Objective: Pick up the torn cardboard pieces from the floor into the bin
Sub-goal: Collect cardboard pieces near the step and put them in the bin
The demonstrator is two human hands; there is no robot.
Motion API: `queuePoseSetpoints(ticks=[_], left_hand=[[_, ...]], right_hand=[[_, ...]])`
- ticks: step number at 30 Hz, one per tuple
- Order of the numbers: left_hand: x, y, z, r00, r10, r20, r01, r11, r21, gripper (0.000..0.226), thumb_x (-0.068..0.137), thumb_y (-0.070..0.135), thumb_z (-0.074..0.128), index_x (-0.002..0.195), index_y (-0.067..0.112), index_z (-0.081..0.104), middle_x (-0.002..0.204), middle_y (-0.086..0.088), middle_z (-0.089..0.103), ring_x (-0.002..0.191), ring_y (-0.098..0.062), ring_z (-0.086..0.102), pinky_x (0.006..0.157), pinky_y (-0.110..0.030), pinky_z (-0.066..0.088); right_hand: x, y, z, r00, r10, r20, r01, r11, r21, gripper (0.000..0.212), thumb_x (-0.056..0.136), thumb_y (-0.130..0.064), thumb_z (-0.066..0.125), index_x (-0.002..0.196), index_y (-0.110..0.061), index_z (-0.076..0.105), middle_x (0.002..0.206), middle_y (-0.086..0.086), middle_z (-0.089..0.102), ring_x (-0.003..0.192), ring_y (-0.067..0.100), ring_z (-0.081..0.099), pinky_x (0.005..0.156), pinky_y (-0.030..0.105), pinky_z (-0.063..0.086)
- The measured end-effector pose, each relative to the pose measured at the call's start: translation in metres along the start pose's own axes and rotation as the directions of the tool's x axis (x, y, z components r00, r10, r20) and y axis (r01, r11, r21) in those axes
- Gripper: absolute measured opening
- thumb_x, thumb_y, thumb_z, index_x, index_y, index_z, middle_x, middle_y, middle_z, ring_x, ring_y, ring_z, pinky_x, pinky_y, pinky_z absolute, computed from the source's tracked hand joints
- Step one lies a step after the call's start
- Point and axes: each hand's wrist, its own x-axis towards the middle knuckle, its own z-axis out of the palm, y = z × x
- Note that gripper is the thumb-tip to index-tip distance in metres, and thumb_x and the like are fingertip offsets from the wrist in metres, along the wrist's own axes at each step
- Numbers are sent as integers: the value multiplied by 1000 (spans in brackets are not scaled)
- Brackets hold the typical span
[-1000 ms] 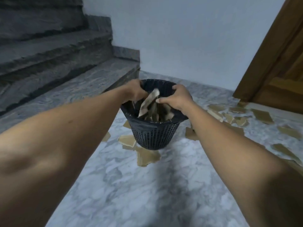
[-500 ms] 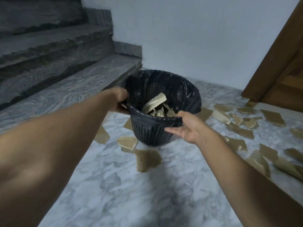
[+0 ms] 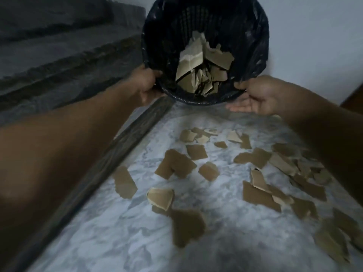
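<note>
Marble floor (image 3: 216,242), white veined with grey, runs beside dark stone steps (image 3: 59,61) on the left, with a pale wall (image 3: 314,36) behind. Torn cardboard pieces (image 3: 174,165) lie scattered over the floor. They are flat brown scraps with ragged edges, some overlapping, thickest towards the right. The bin (image 3: 251,36) is a dark mesh basket lined with a glossy black bag, tilted so its mouth faces the camera. More torn cardboard (image 3: 192,61) is heaped inside it. The left hand (image 3: 146,85) grips the rim's left side. The right hand (image 3: 257,95) holds the right side, thumb hooked over the edge and fingers stretched flat beneath.
</note>
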Motion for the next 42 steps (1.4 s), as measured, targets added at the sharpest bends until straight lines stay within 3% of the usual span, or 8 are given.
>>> queuePoseSetpoints(ticks=[4, 8, 12, 17, 21, 28, 34, 42], left_hand=[[30, -18, 19, 999, -34, -40, 38, 996, 84, 34, 103, 8, 45, 136, 13, 49, 123, -11, 65, 93, -25, 68, 68, -43, 61], [57, -60, 34, 987, -92, -133, 129, 944, 303, 24, 103, 11, 47, 127, 12, 51, 114, -14, 65, 79, -28, 68, 58, -41, 62], [83, -97, 37, 977, -137, -161, 186, 919, 348, 22, 100, 1, 47, 119, 8, 54, 113, -15, 62, 81, -32, 65, 64, -45, 62], [109, -136, 33, 974, -62, -218, 154, 887, 435, 39, 91, -7, 58, 124, 14, 53, 113, -14, 63, 93, -37, 65, 78, -51, 59], [121, -129, 46, 961, 1, -276, 119, 899, 420, 43, 96, -2, 55, 135, 11, 44, 105, -10, 60, 79, -34, 65, 63, -40, 59], [137, -98, 61, 916, 28, -400, 172, 874, 454, 47, 94, -4, 60, 138, 2, 46, 123, -24, 57, 79, -30, 63, 41, -25, 54], [150, -101, 61, 910, 147, -388, 111, 815, 568, 59, 87, 3, 70, 142, 6, 46, 108, -22, 69, 92, -36, 69, 85, -50, 58], [170, -162, 54, 876, 368, -311, -182, 850, 493, 53, 99, 23, 54, 148, 10, 38, 142, -8, 54, 126, -18, 54, 109, -30, 42]], right_hand=[[29, 1, -20, 997, 68, 28, -70, 992, 104, 22, 104, -17, 49, 113, 2, 54, 97, 21, 65, 55, 18, 72, 50, 25, 59], [82, 37, -46, 991, 120, 57, -128, 980, 150, 17, 103, -13, 50, 94, 0, 56, 94, 22, 62, 77, 22, 69, 65, 28, 61], [142, 69, -54, 973, 194, 126, -212, 965, 154, 17, 103, -13, 50, 94, 0, 56, 93, 20, 61, 82, 22, 64, 70, 30, 59], [197, 82, -49, 968, 238, 85, -244, 967, 71, 22, 105, -16, 47, 119, 0, 51, 89, 19, 63, 72, 22, 66, 45, 26, 57], [210, 59, -59, 971, 235, 42, -231, 969, -83, 26, 106, -21, 46, 106, -2, 63, 85, 14, 71, 56, 13, 67, 44, 20, 53], [229, 25, -59, 978, 149, 147, -163, 983, 89, 26, 106, -23, 44, 120, -4, 54, 89, 15, 66, 56, 16, 69, 44, 22, 54], [254, 16, -55, 984, 121, 129, -136, 984, 118, 28, 106, -22, 45, 128, -6, 53, 97, 16, 65, 70, 21, 66, 50, 25, 59], [247, 72, -56, 996, -33, 79, 29, 998, 51, 40, 104, -44, 41, 131, -17, 55, 114, 5, 66, 94, 20, 69, 86, 38, 59]])
